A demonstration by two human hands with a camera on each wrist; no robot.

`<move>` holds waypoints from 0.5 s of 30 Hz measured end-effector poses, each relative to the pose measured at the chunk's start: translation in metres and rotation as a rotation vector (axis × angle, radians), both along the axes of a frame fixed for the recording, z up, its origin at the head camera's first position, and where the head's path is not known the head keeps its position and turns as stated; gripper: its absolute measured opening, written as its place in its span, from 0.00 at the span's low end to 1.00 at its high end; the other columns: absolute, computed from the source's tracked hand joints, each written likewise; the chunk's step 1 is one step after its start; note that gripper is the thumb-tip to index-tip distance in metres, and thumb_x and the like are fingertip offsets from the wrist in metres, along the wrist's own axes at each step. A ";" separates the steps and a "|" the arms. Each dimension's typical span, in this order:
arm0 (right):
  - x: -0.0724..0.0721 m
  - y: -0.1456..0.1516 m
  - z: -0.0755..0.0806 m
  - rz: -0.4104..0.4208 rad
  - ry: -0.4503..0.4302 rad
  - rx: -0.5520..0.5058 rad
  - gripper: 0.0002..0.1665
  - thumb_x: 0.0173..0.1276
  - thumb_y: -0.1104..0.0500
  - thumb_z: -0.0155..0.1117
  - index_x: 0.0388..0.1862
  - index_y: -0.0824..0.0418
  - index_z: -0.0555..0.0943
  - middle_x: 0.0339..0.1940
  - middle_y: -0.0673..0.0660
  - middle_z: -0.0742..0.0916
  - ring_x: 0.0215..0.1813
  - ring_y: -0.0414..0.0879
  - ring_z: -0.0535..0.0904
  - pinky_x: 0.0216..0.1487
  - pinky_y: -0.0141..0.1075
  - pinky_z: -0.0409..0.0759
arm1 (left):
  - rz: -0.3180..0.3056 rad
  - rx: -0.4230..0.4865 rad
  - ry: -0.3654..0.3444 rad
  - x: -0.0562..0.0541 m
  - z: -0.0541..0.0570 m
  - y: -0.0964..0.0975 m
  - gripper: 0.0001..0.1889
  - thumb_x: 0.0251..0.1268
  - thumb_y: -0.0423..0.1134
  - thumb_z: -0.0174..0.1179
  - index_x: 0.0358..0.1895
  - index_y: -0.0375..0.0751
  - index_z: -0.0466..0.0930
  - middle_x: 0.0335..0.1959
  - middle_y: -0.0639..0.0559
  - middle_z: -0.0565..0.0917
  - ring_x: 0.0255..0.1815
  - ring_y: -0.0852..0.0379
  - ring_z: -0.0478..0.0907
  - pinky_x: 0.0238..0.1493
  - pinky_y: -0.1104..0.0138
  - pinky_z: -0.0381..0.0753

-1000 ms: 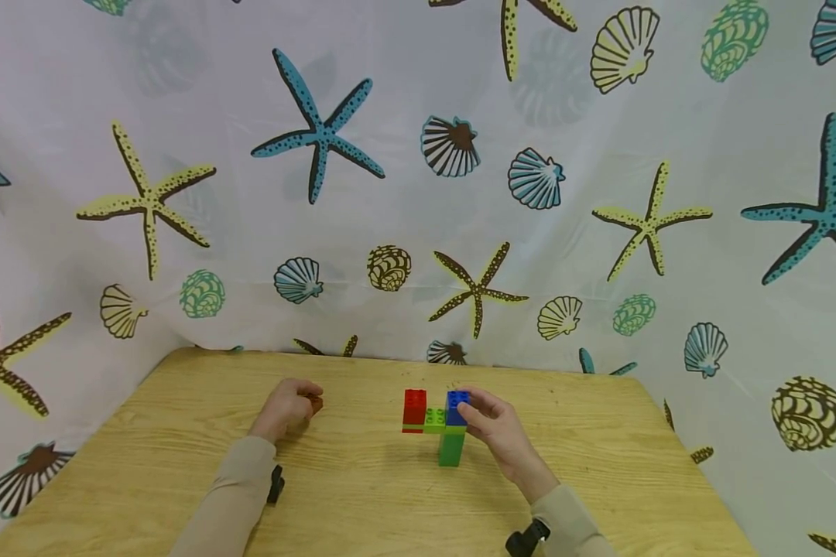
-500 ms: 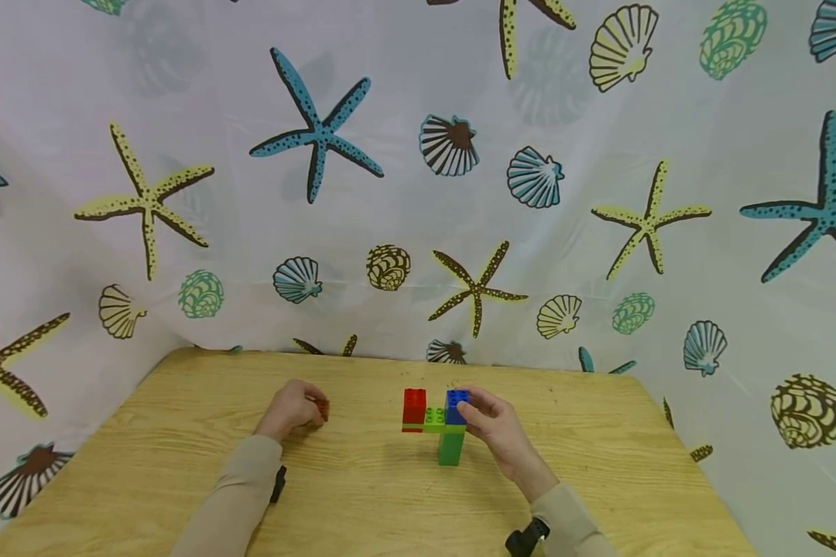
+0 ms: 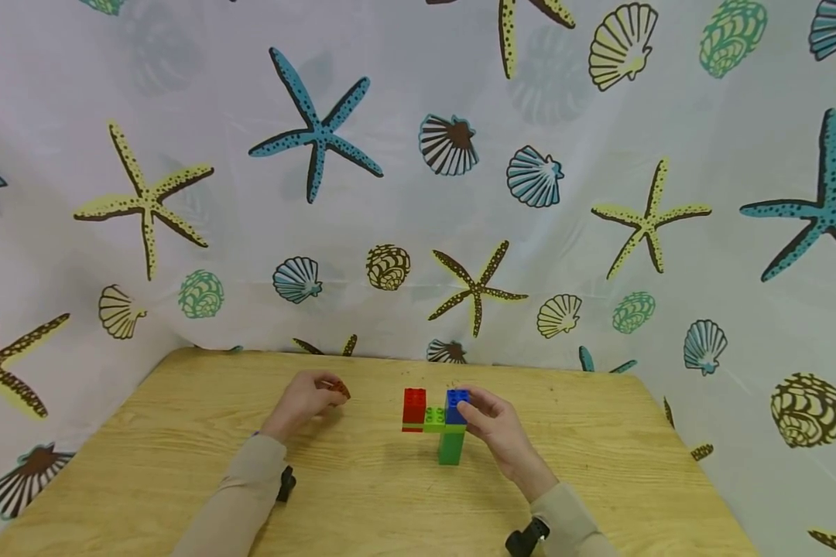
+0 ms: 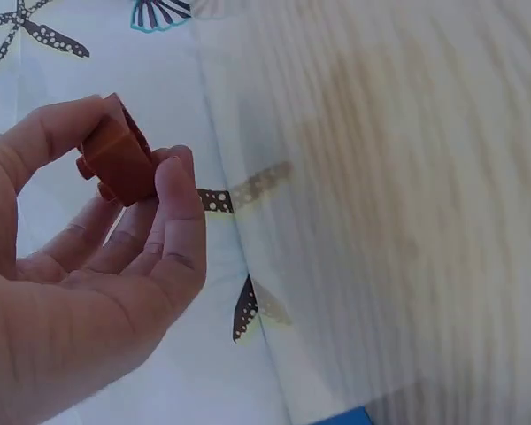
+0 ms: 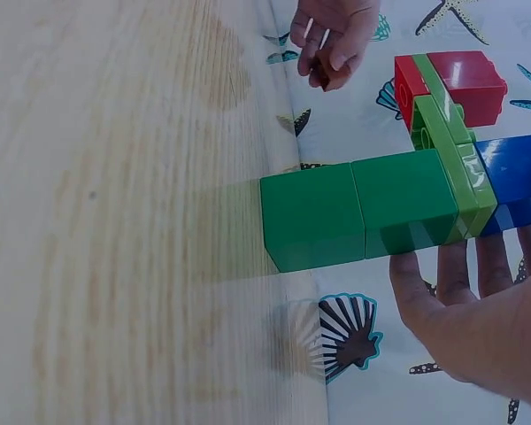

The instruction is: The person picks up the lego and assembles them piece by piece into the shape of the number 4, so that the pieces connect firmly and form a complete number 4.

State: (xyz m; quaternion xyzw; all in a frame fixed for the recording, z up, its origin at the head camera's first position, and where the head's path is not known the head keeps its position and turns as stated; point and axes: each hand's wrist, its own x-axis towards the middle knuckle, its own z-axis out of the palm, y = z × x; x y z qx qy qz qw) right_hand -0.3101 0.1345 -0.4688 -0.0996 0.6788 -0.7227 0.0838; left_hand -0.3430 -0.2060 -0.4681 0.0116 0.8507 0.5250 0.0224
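My left hand (image 3: pixel 303 404) pinches a reddish-brown toy brick (image 4: pixel 119 161) between thumb and fingers, raised over the left part of the table; its studs show in the left wrist view. My right hand (image 3: pixel 500 430) holds the blue brick (image 3: pixel 456 408) at the top of a small structure, thumb on its near face. Below the blue brick come light green pieces (image 3: pixel 435 419), then a column of dark green bricks (image 5: pixel 358 211) standing on the table. Left of the column, a red brick (image 3: pixel 414 407) sits on the overhanging light green end, with more red underneath.
The wooden table (image 3: pixel 362 495) reaches back to a white curtain (image 3: pixel 390 216) printed with starfish and shells. A blue piece (image 4: pixel 347 417) lies on the table, mostly hidden behind the left forearm in the head view. Dark straps circle both wrists.
My left hand has moved right and slightly up with the reddish-brown brick, which now shows more plainly. A blue piece has come into sight beside the left sleeve. The right hand and structure stay put.
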 end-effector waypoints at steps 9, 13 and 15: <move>-0.002 0.001 0.001 -0.001 0.010 0.002 0.30 0.68 0.51 0.66 0.66 0.61 0.75 0.60 0.57 0.81 0.58 0.49 0.78 0.62 0.45 0.77 | 0.018 0.096 0.064 -0.003 0.006 0.015 0.22 0.67 0.35 0.61 0.63 0.34 0.74 0.52 0.37 0.82 0.50 0.46 0.82 0.48 0.57 0.84; -0.002 0.003 -0.001 0.012 0.025 0.009 0.31 0.68 0.49 0.66 0.66 0.61 0.74 0.60 0.57 0.81 0.57 0.49 0.79 0.60 0.43 0.79 | 0.018 0.110 0.138 -0.003 0.006 0.023 0.23 0.67 0.39 0.63 0.63 0.37 0.75 0.53 0.39 0.82 0.47 0.52 0.81 0.44 0.63 0.84; -0.002 0.003 -0.002 0.015 0.026 0.008 0.31 0.68 0.48 0.66 0.66 0.60 0.75 0.60 0.57 0.81 0.59 0.51 0.78 0.59 0.41 0.79 | 0.014 0.124 0.189 -0.001 0.007 0.026 0.23 0.67 0.42 0.64 0.63 0.39 0.76 0.53 0.40 0.81 0.45 0.53 0.80 0.42 0.65 0.83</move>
